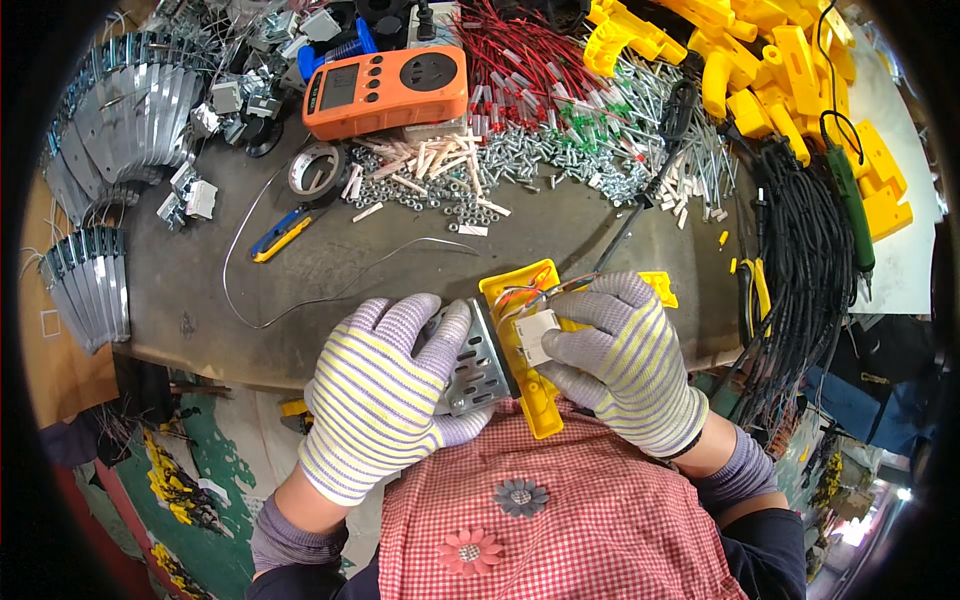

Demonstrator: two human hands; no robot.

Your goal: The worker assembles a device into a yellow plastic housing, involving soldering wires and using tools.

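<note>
Both my hands wear striped knit gloves and meet at the front edge of the table. My left hand (385,395) is closed round a slotted metal plate (482,365) joined to an open yellow plastic housing (543,415). Thin coloured wires (518,296) run inside the housing's far end. Between the fingers of my right hand (630,360) is a small white block (536,336), held over the housing. A black cable (620,243) leads from there toward the back. What lies beneath my right fingers is hidden.
An orange meter (385,92), tape roll (316,172) and blue-yellow cutter (281,234) lie behind. Loose screws (520,155), red wires (510,50) and yellow housings (790,80) are heaped at the back. Metal blades (125,120) stand left; black cables (805,260) and a green-handled tool (850,205) lie right.
</note>
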